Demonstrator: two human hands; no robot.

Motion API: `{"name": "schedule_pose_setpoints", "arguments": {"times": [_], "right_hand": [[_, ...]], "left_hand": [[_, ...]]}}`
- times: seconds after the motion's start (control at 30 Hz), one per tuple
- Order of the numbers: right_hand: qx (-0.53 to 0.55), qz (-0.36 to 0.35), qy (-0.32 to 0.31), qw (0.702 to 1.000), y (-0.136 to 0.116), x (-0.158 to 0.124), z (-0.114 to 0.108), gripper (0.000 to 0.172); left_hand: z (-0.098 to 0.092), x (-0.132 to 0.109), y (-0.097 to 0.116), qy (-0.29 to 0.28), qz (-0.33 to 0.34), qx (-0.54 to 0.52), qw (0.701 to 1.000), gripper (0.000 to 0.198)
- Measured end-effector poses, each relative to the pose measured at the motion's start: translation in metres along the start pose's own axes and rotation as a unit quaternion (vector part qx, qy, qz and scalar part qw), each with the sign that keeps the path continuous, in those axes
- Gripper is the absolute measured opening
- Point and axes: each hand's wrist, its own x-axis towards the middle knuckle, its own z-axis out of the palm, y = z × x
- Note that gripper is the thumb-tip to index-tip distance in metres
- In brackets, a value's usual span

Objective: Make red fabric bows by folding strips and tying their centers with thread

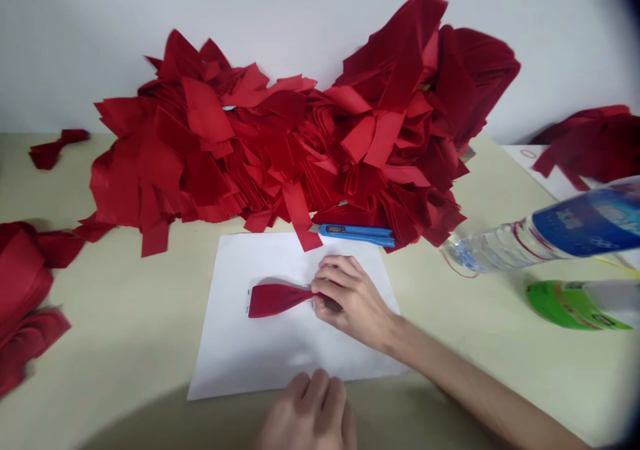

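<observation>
A dark red velvet bow (277, 301) lies on a white sheet of paper (235, 363), gathered toward its pinched middle. My right hand (353, 297) is closed around the gathered middle and covers the bow's right half. Small dark printed marks show on the paper at the bow's left end. Close to the paper's near edge, my left hand (310, 413) is curled with its fingers folded under. Whatever it may hold is hidden. Just beyond the right hand, a blue utility knife (356, 233) rests at the paper's far edge.
A big heap of red fabric strips (280, 150) spreads along the wall. More red strips (23, 290) lie at left, with a finished-looking bow (57, 149) behind them. On the right lie a water bottle (525, 240), a green bottle (570, 305) and another red pile (595, 143).
</observation>
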Motion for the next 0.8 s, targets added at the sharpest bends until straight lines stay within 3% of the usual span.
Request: {"name": "schedule_pose_setpoints", "arguments": {"times": [0.17, 0.37, 0.8], "right_hand": [[-0.010, 0.004, -0.008, 1.000, 0.000, 0.001, -0.003, 0.014], [-0.012, -0.002, -0.014, 1.000, 0.001, 0.002, -0.003, 0.013], [-0.006, 0.002, -0.030, 1.000, -0.003, 0.004, -0.002, 0.015]], "left_hand": [[-0.006, 0.009, -0.007, -0.020, -0.019, 0.006, 1.000, 0.016], [-0.024, 0.019, -0.017, -0.050, -0.102, 0.072, 0.991, 0.010], [-0.031, 0.031, -0.028, -0.062, -0.119, 0.056, 0.989, 0.013]]}}
